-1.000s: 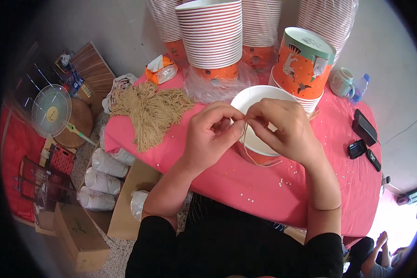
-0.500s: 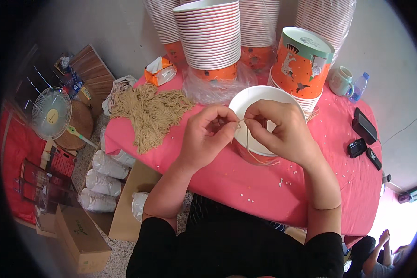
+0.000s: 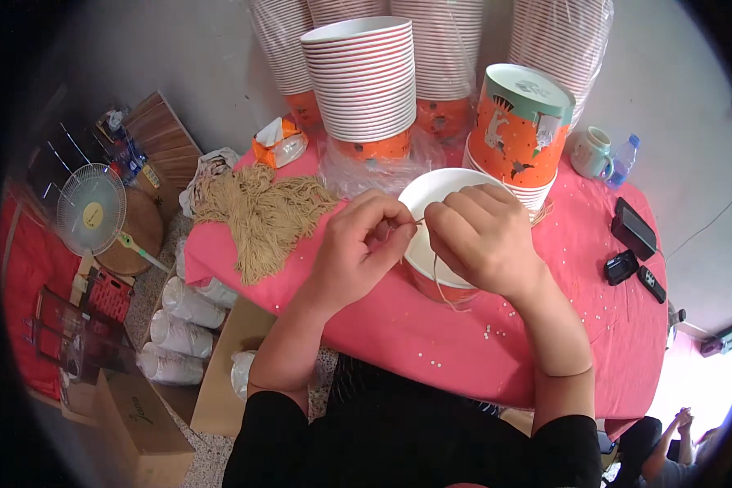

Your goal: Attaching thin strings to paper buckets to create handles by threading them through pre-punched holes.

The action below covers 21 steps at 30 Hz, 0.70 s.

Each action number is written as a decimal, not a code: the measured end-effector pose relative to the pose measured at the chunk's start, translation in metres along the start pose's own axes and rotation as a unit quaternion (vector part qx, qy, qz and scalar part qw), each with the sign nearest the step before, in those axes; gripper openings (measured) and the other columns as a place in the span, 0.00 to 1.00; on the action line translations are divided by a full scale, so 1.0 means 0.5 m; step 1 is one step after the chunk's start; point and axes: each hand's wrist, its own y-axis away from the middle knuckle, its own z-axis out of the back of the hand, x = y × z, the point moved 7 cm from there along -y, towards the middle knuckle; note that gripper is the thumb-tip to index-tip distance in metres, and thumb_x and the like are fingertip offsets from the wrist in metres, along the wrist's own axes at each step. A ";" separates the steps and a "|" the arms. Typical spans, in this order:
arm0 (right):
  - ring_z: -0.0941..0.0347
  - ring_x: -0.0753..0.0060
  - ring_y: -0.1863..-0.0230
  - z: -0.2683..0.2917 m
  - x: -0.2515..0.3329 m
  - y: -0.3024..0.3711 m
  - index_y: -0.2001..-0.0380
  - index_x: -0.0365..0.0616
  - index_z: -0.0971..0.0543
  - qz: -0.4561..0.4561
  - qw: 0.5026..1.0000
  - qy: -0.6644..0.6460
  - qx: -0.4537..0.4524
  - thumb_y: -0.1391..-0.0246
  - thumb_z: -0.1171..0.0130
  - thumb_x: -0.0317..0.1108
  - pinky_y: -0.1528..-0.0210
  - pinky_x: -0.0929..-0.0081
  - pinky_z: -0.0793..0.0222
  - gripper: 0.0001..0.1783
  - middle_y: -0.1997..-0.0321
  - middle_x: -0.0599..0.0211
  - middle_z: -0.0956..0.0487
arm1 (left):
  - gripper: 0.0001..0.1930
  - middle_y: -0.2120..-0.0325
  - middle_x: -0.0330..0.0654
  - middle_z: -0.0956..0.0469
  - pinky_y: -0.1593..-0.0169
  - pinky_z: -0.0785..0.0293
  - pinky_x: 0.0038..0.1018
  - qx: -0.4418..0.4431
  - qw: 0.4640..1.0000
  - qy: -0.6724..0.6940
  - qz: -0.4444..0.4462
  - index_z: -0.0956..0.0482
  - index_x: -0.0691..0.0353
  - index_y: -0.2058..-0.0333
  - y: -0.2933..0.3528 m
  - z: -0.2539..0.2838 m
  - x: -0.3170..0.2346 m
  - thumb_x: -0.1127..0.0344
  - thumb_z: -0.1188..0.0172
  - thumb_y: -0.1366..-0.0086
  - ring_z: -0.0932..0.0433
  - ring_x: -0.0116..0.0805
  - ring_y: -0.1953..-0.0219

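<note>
Between my two hands runs a thin tan string (image 3: 437, 272), one loose end hanging down past the bucket's front. My left hand (image 3: 364, 244) pinches the string at the near left of the bucket rim. My right hand (image 3: 484, 236) is closed on it just to the right, knuckles up, its fingertips partly hidden. Beneath both hands stands a white-lined paper bucket (image 3: 421, 195) with an orange-red outside, upright on the table. A spread bundle of tan strings (image 3: 264, 215) lies to the left of my left hand.
Stacked paper buckets (image 3: 358, 81) stand at the back, with upside-down orange buckets (image 3: 516, 134) to their right. A mug (image 3: 591, 153), a water bottle (image 3: 624, 160) and a black case (image 3: 634, 227) occupy the right side. White paper dots speckle the pink tablecloth (image 3: 382, 333).
My right hand has turned over so its knuckles face up, and its fingers have closed more tightly. The string between the hands looks tauter. The whole view has shifted slightly.
</note>
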 end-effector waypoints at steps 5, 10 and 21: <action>0.30 0.70 0.78 0.033 -0.011 -0.002 0.72 0.44 0.28 0.015 0.997 0.065 -0.034 0.63 0.40 0.30 0.76 0.71 0.36 0.11 0.79 0.72 0.33 | 0.04 0.72 0.35 0.27 0.71 0.36 0.18 0.019 0.999 -0.020 0.027 0.24 0.65 0.68 0.017 0.009 0.025 0.76 0.37 0.41 0.32 0.21 0.75; 0.30 0.68 0.79 0.084 -0.035 -0.001 0.71 0.43 0.27 -0.004 0.992 0.096 -0.080 0.65 0.37 0.23 0.76 0.69 0.35 0.14 0.79 0.70 0.31 | 0.03 0.70 0.34 0.27 0.69 0.37 0.17 0.034 0.998 0.004 0.052 0.23 0.64 0.68 0.040 -0.001 0.070 0.76 0.38 0.40 0.32 0.19 0.71; 0.30 0.65 0.81 0.126 -0.053 0.000 0.70 0.42 0.26 -0.040 0.988 0.064 -0.135 0.64 0.36 0.19 0.79 0.70 0.35 0.14 0.80 0.67 0.28 | 0.05 0.70 0.31 0.26 0.67 0.33 0.17 0.015 0.976 0.144 0.160 0.23 0.64 0.62 0.074 -0.005 0.125 0.75 0.40 0.38 0.29 0.17 0.68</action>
